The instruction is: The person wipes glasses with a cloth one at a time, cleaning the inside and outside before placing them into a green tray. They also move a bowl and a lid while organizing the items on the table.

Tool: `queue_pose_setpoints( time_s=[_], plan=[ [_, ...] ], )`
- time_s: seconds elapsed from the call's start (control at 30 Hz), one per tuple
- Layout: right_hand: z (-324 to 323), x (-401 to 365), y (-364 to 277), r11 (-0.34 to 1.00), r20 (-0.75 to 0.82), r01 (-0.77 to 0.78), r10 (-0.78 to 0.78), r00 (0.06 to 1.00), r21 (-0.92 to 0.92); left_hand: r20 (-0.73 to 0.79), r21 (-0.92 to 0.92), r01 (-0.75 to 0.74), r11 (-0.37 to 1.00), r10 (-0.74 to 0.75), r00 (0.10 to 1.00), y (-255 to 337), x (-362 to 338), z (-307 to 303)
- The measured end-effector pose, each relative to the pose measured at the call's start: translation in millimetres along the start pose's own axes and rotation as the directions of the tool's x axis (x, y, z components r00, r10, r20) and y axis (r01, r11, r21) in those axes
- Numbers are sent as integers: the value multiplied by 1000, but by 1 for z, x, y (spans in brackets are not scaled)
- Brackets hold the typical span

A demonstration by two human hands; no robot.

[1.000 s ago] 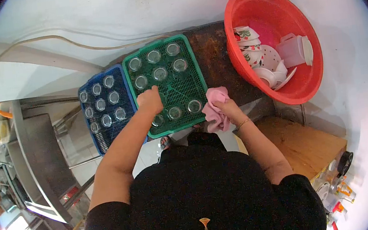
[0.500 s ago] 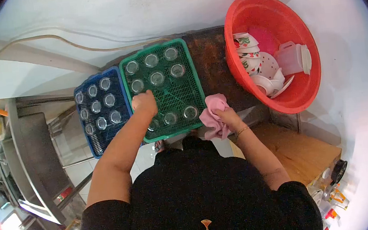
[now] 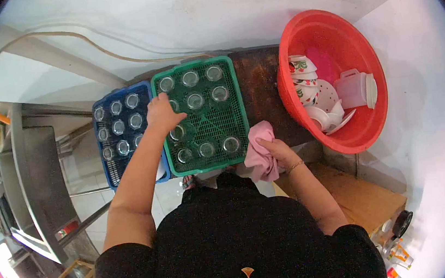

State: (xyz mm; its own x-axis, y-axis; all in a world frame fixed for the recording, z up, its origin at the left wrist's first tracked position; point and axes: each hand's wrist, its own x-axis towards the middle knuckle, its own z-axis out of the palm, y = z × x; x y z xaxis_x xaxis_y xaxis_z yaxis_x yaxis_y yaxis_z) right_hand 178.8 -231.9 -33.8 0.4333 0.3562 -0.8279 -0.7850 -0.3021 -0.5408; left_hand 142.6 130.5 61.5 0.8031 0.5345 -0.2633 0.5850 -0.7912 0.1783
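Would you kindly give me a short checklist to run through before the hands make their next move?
1. Pink cloth secure in the right hand: ok, gripped.
2. Left hand clear of the glasses: cannot tell; it is over the left side of the green crate, fingers spread.
3. Room in the green crate: ok, a bare stretch shows near the middle.
4. Glasses dry: cannot tell, too small to judge.
5. Red tub apart from the green crate: ok, brown surface shows between them.
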Motion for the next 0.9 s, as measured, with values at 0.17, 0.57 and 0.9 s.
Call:
queue_pose_setpoints(
  time_s=[0.17,0.57,0.9],
  plan=[
    [14,-39,-38,998,281,-52,39,959,40,62,-88,80,993,-75,995,1,13,21],
    [-9,-68,-25,229,197,240,-194,961,-943,21,-205,151,967,-150,988,-17,3,30],
    [15,-119,-49,265,-133,-8,-458,879,-964,-9,-879,131,457,-293,956,-72,-55,-19]
  ],
)
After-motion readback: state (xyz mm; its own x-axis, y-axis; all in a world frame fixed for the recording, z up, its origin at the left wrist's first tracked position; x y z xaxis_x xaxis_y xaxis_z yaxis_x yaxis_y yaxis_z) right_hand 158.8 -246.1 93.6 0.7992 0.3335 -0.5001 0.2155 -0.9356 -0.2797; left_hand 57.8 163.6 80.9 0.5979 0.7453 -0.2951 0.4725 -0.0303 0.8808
